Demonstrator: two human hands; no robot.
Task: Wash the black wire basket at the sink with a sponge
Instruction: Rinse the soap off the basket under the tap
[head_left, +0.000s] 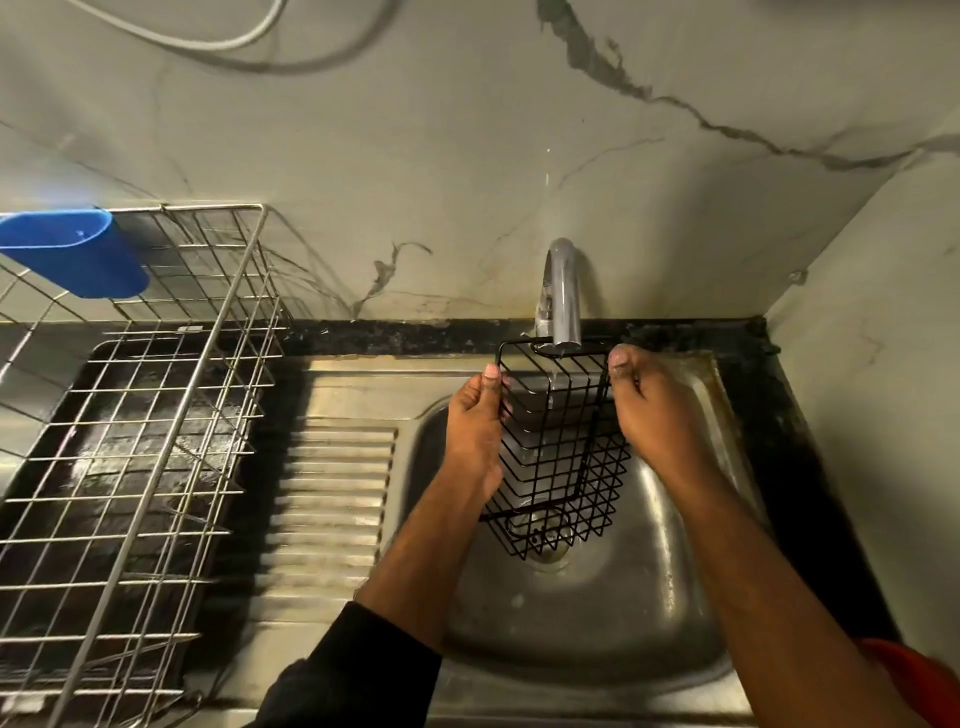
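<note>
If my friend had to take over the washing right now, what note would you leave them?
Left hand: grips the left edge of the black wire basket.
Right hand: grips its right edge.
Where: the basket is held up over the sink, with its top rim right under the tap. A thin stream of water seems to run into it.
Done: the basket is at the sink and getting wet.
Left: no sponge is in view, so find one, scrub the wires and rinse. The steel drying rack stands to the left on the counter.
</note>
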